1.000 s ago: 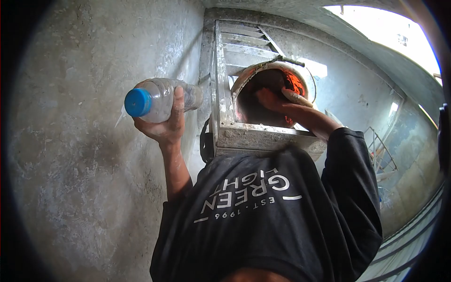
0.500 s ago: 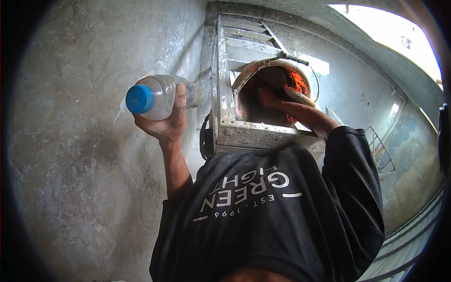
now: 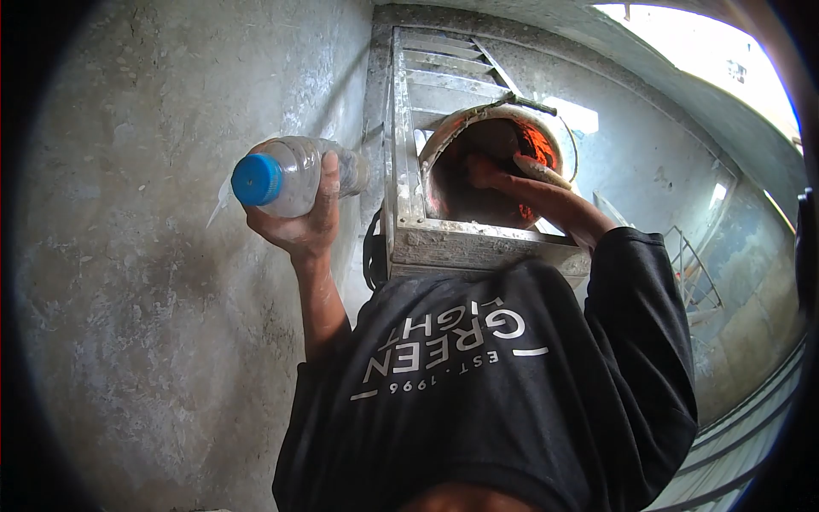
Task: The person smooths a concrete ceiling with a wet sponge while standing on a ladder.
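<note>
My left hand (image 3: pixel 317 209) is wrapped round a clear plastic bottle (image 3: pixel 297 175) with a blue cap (image 3: pixel 257 179). The bottle lies tilted, cap end toward the camera's left, and its far part looks cloudy. A thin whitish strip (image 3: pixel 219 205) hangs beside the cap. My right hand (image 3: pixel 485 171) reaches inside a round bucket (image 3: pixel 444 141) with a pale, crusted rim and a glowing orange inner side. Its fingers are in shadow, so what they hold, if anything, is hidden. A pale elongated piece (image 3: pixel 542 171) lies along my right wrist.
The bucket stands in a dusty frame (image 3: pixel 486 246) with a ladder-like part (image 3: pixel 456 81) behind it. A rough grey wall (image 3: pixel 153 282) rises at the left. Thin metal rods (image 3: pixel 695 269) and a ribbed panel (image 3: pixel 742 452) are at the right.
Almost nothing differs. The bottle and left hand sit very slightly to the right, and my right hand is still inside the bucket.
</note>
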{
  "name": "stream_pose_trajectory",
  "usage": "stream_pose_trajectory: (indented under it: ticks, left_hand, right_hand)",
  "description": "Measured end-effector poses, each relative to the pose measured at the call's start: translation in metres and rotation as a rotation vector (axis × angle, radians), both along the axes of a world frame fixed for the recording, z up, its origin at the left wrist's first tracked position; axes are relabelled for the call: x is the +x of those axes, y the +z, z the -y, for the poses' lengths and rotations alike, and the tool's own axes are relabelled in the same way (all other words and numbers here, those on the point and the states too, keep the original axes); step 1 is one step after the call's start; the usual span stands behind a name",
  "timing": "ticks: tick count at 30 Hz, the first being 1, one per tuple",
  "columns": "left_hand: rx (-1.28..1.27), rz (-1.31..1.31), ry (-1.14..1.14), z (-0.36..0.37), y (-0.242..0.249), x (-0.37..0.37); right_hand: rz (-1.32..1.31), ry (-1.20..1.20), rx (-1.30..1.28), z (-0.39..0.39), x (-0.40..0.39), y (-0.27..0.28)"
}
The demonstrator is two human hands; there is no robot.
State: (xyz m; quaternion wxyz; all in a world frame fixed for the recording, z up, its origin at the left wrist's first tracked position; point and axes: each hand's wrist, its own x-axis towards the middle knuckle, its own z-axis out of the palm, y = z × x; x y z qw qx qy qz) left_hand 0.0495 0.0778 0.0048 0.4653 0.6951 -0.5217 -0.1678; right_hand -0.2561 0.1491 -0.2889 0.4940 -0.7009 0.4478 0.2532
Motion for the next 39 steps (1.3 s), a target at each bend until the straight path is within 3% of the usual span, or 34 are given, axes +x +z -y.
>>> stream_pose_trajectory:
  ticks: [4, 11, 17, 19, 20, 22, 26, 28, 29, 30, 31, 32, 33, 35, 37, 39]
  left_hand:
    - [-0.003, 0.024, -0.007, 0.002, 0.000, -0.001]
    - [0.014, 0.001, -0.015, 0.002, 0.001, -0.003]
    - [0.019, 0.004, 0.007, 0.003, 0.003, -0.006]
    - [0.017, -0.003, 0.011, 0.002, 0.003, -0.005]
    - [0.009, 0.001, 0.013, 0.003, 0.003, -0.005]
    - [0.017, -0.003, 0.031, 0.004, 0.003, -0.006]
    - [-0.020, -0.053, -0.001, 0.011, -0.001, -0.009]
    - [0.012, -0.048, 0.013, 0.015, 0.001, -0.014]
    - [0.052, -0.070, 0.028, 0.017, 0.003, -0.017]
    - [0.076, -0.093, 0.036, 0.018, 0.003, -0.021]
    - [0.113, 0.003, 0.032, 0.018, -0.003, -0.018]
    - [0.027, -0.036, -0.015, 0.024, -0.008, -0.019]
    - [0.008, -0.096, -0.019, 0.031, -0.010, -0.022]
    - [0.014, -0.101, -0.063, 0.043, 0.002, -0.033]
    - [-0.041, -0.088, -0.110, 0.056, 0.003, -0.041]
    - [-0.030, -0.071, -0.160, 0.065, 0.001, -0.043]
  right_hand:
    - [-0.065, 0.004, 0.069, 0.011, 0.008, 0.018]
    - [0.046, 0.148, 0.034, 0.005, 0.002, -0.005]
    - [-0.061, 0.025, 0.331, 0.020, -0.002, 0.013]
    - [0.849, -0.621, 0.890, 0.017, -0.021, 0.021]
    - [0.854, -0.613, 0.885, 0.022, -0.020, 0.024]
    - [0.522, -0.609, 0.720, 0.054, -0.008, 0.076]
    - [0.688, -0.627, 0.527, 0.096, -0.014, 0.146]
    - [0.559, -1.188, 0.911, 0.107, -0.016, 0.174]
    - [0.802, -0.890, 0.511, 0.104, -0.025, 0.180]
    - [0.945, -1.350, 0.906, 0.114, -0.026, 0.210]
    - [0.864, -1.172, 0.785, 0.110, -0.037, 0.194]
    - [0.634, -0.768, 0.217, 0.130, -0.033, 0.232]
    - [0.672, -1.245, 0.493, 0.145, -0.027, 0.239]
    - [0.774, -0.946, 0.014, 0.173, -0.045, 0.222]
    - [0.943, -1.421, 0.094, 0.219, -0.052, 0.207]
    - [1.052, -1.538, -0.235, 0.275, -0.061, 0.194]
